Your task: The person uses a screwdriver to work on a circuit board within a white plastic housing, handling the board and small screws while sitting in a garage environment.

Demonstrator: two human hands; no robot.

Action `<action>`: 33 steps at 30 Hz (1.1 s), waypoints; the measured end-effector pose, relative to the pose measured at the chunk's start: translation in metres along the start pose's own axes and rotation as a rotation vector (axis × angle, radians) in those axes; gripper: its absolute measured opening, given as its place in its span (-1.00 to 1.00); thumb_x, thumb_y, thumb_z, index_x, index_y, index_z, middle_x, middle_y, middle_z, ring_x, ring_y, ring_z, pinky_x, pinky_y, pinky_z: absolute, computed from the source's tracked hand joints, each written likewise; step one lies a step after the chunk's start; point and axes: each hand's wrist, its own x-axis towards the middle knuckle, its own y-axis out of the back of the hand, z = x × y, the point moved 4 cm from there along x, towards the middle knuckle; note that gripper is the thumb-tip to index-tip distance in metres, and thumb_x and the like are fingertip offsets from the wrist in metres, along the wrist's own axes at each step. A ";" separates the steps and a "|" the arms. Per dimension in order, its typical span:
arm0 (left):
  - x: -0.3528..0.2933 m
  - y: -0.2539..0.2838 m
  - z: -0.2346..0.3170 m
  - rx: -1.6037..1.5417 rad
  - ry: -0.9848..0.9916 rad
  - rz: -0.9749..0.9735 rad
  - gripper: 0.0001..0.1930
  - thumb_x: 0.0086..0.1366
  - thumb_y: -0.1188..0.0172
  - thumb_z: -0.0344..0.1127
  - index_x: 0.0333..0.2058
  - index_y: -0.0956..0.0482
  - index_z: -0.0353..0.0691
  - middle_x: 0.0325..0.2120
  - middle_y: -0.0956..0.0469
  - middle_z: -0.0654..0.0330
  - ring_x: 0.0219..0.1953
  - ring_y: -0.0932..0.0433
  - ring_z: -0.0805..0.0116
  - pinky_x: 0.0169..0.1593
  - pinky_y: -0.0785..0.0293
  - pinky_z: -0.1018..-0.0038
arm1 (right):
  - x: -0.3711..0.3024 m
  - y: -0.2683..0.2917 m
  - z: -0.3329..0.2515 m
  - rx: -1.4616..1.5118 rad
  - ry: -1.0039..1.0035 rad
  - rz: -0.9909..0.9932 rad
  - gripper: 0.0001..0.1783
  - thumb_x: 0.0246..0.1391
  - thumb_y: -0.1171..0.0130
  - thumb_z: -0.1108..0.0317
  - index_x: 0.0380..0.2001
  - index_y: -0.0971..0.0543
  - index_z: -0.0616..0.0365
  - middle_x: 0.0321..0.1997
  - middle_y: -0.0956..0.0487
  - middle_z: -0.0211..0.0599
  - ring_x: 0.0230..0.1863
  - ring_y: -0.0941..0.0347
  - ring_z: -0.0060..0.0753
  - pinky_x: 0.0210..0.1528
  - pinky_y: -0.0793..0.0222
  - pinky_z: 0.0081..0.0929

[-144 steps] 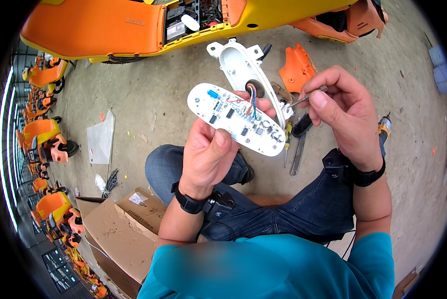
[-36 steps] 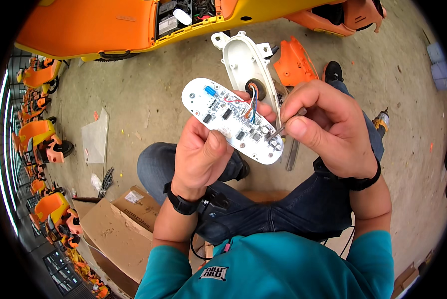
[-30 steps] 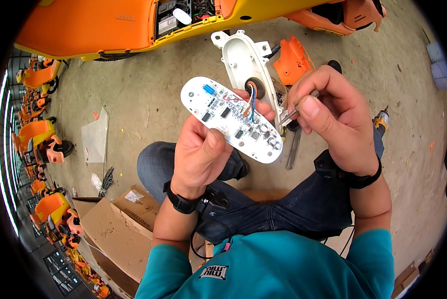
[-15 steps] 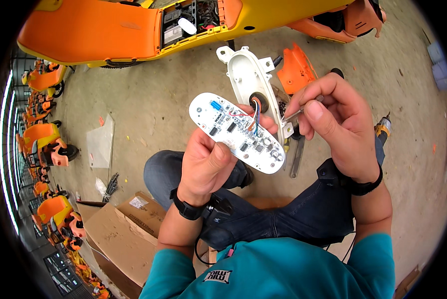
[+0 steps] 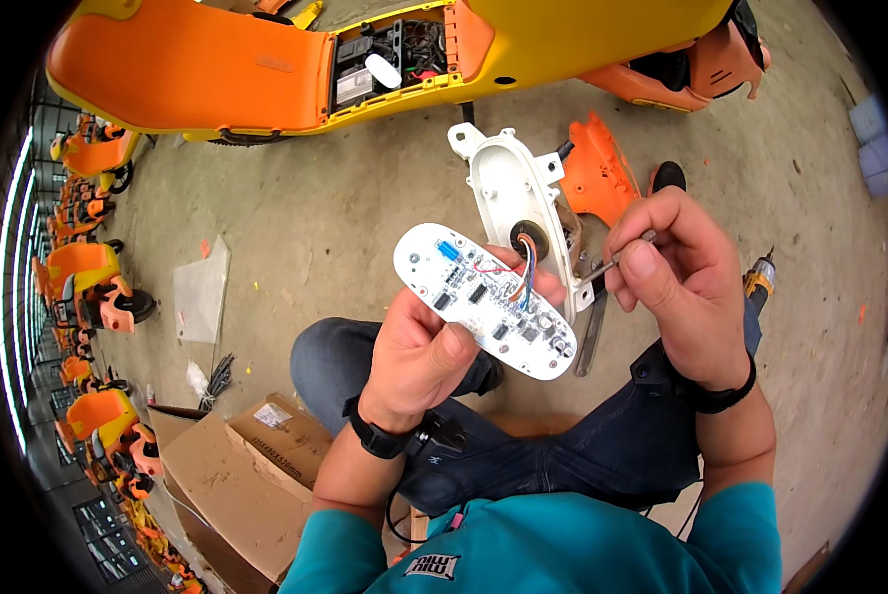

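Note:
A white oval circuit board (image 5: 484,302) lies tilted in my left hand (image 5: 414,342), which grips it with the thumb over its near edge and fingers beneath. Coloured wires (image 5: 529,259) run from the board into a round dark opening in the white oval housing (image 5: 503,183) just beyond. My right hand (image 5: 677,282) pinches a thin metal rod (image 5: 610,265) between thumb and fingers. Its tip points toward the housing's near right corner; whether it touches there I cannot tell. What the rod's other end looks like is hidden by the fingers.
Beyond the housing stands a yellow and orange scooter (image 5: 206,74) with an open compartment holding a white oval piece (image 5: 383,71). An orange panel (image 5: 600,168) lies right of the housing, a power drill (image 5: 761,272) farther right. A cardboard box (image 5: 236,475) sits at left.
The circuit board and my left hand have shifted slightly right and nearer. My right hand is a little lower, still pinching the rod. The whole view has shifted somewhat.

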 end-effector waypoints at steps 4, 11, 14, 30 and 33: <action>-0.004 0.000 0.000 -0.026 0.044 0.010 -0.31 0.14 -0.30 -0.04 0.10 -0.27 -0.38 -0.06 -0.48 -0.16 0.04 -0.48 -0.04 0.09 -0.43 0.12 | -0.005 0.003 0.000 -0.001 0.011 -0.004 -0.82 0.14 -0.19 0.37 -0.28 -0.47 0.24 -0.32 -0.45 -0.43 -0.35 -0.33 -0.70 -0.28 -0.26 -0.71; -0.005 0.002 0.000 -0.036 0.061 0.012 -0.27 0.16 -0.30 -0.07 0.13 -0.21 -0.43 -0.04 -0.45 -0.25 0.08 -0.45 -0.02 0.12 -0.40 0.14 | -0.005 -0.009 -0.003 -0.077 0.078 0.002 -0.74 0.11 -0.20 0.27 -0.32 -0.43 0.24 -0.38 -0.48 -0.24 -0.46 -0.40 -0.57 -0.39 -0.31 -0.68; -0.006 0.002 0.002 -0.005 0.039 0.034 -0.25 0.15 -0.31 -0.05 0.13 -0.21 -0.44 -0.04 -0.44 -0.25 0.08 -0.45 -0.02 0.11 -0.41 0.14 | -0.002 -0.006 0.000 -0.064 0.104 -0.039 -0.77 0.11 -0.19 0.32 -0.30 -0.44 0.25 -0.34 -0.48 -0.21 -0.43 -0.42 -0.57 -0.38 -0.33 -0.68; 0.000 0.006 -0.003 0.049 -0.005 0.017 -0.27 0.17 -0.27 -0.03 0.14 -0.20 -0.39 -0.01 -0.43 -0.19 0.08 -0.43 -0.09 0.14 -0.35 0.04 | -0.002 0.002 0.000 -0.086 0.036 -0.083 -0.76 0.12 -0.19 0.30 -0.29 -0.45 0.25 -0.30 -0.48 -0.29 -0.31 -0.40 -0.59 -0.32 -0.30 -0.68; -0.001 0.006 -0.003 0.074 -0.006 0.019 -0.27 0.17 -0.27 -0.02 0.15 -0.19 -0.39 0.00 -0.43 -0.18 0.07 -0.44 -0.09 0.14 -0.35 0.04 | -0.002 0.001 -0.001 -0.080 0.034 -0.084 -0.77 0.12 -0.19 0.30 -0.28 -0.45 0.25 -0.31 -0.48 -0.31 -0.31 -0.39 -0.60 -0.33 -0.28 -0.68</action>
